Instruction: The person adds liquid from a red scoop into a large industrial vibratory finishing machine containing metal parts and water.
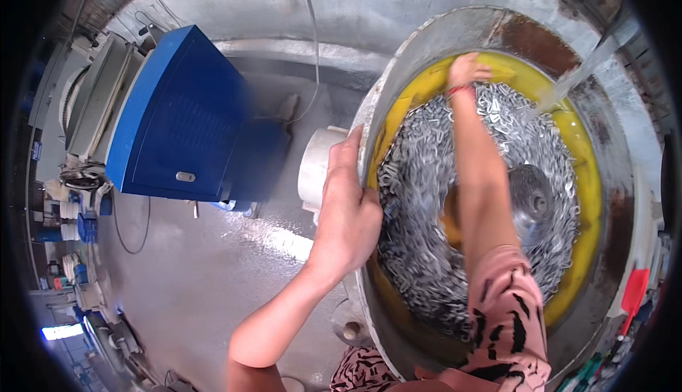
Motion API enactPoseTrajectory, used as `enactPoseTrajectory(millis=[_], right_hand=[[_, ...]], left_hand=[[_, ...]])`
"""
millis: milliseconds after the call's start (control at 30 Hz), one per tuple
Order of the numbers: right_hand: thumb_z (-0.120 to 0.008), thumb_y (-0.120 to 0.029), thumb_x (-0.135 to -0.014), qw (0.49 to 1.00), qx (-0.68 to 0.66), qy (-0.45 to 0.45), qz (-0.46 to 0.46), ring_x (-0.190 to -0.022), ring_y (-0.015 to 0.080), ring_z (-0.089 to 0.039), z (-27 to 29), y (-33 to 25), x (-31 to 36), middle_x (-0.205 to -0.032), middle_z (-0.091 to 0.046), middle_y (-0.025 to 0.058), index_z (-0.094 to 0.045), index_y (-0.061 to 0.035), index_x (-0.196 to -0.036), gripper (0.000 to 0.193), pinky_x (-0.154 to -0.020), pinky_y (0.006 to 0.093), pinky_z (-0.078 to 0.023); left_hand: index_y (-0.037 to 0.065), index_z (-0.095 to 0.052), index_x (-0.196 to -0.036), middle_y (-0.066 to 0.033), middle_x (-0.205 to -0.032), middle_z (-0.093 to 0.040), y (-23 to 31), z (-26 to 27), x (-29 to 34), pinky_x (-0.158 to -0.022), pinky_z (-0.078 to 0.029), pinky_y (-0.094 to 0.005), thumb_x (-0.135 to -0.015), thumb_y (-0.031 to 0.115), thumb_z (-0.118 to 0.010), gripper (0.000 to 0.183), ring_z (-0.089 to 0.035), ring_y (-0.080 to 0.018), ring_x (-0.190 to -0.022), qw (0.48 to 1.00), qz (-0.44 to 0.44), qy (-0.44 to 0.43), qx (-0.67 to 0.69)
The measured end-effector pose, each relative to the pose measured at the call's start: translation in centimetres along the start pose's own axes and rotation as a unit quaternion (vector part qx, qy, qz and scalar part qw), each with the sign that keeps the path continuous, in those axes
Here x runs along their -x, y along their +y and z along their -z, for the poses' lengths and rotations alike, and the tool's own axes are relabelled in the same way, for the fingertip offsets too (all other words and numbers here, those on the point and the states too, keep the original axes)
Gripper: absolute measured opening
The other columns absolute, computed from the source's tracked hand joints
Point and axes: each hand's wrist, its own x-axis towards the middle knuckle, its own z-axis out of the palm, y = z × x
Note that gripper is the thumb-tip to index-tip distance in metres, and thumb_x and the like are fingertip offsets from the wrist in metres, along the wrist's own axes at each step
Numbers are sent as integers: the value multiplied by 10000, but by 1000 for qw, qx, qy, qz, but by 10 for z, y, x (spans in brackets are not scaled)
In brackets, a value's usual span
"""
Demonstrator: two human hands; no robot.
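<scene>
Far to the left of a large grey drum [430, 45], a small blue label [35, 152] hangs at the edge of the workshop, its markings too small to read. Nearer the drum, though well apart from it on the left, stands one blue cabinet [181, 108] with a single metal latch [185, 176] on its front. One pale cable [310, 29] hangs between the cabinet and the drum, above a wet grey floor [206, 285]. Just beside the drum's left side sits one white cylindrical part [312, 172].

A worker's left hand [348, 211] grips the drum's left rim. Inside the drum, small silvery metal pieces [419, 264], many of them loop-shaped and too numerous to count, fill a yellow lining [586, 172]; motion blur streaks much of the load. The right arm, in a pink sleeve [508, 307] with black markings, reaches across to the drum's far side. There the right hand [469, 71], a red band [462, 89] at its wrist, lies against the lining beside the pieces, fingers loosely open and slightly blurred.

Right of the forearm, one rounded metal hub [529, 196] rises from the drum's middle. A clear stream [568, 86], apparently water, slants in over the right rim. Outside the drum, to its right, is one red, flat-bladed object [634, 289].
</scene>
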Motion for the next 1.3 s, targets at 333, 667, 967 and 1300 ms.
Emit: enactPoseTrajectory(millis=[333,667,967,1300], right_hand=[[-190,-250,-918,864,-460,-164,123,-1288,314,24,64,-1,214,-1374,9,242,-83,96,-1293,521,-1054,326,-9],[-214,-429,-890,628,-361,-652,222,-1292,236,-11,242,191,350,-1394,-11,144,-9,-51,-1339,622,-1049,336,-61],[-198,-464,-893,376,51,-909,173,-1296,208,63,421,352,223,-1413,53,76,19,-122,-1354,614,-1049,371,-1],[-230,-423,-895,357,332,-832,265,-1276,214,-174,411,447,55,-1389,-188,78,-183,-161,-1342,520,-1045,310,-111]], left_hand=[[-100,-298,-1215,-278,-1154,-372,-1,3,4,-962,-270,-367,-641,-107,-326,575,-368,-373,-1112,999,-15,34,33],[-57,-443,-1136,-194,-981,-562,-4,-1,-5,-827,-390,-305,-657,20,-395,487,-532,-248,-906,992,17,-6,125],[-26,-418,-1175,-152,-893,-564,-10,-4,-12,-691,-426,-285,-609,-32,-364,569,-534,-213,-760,994,42,-41,88],[-35,-469,-1116,-125,-850,-549,-13,12,-13,-658,-424,-260,-597,7,-412,524,-520,-185,-713,993,63,-70,65]])
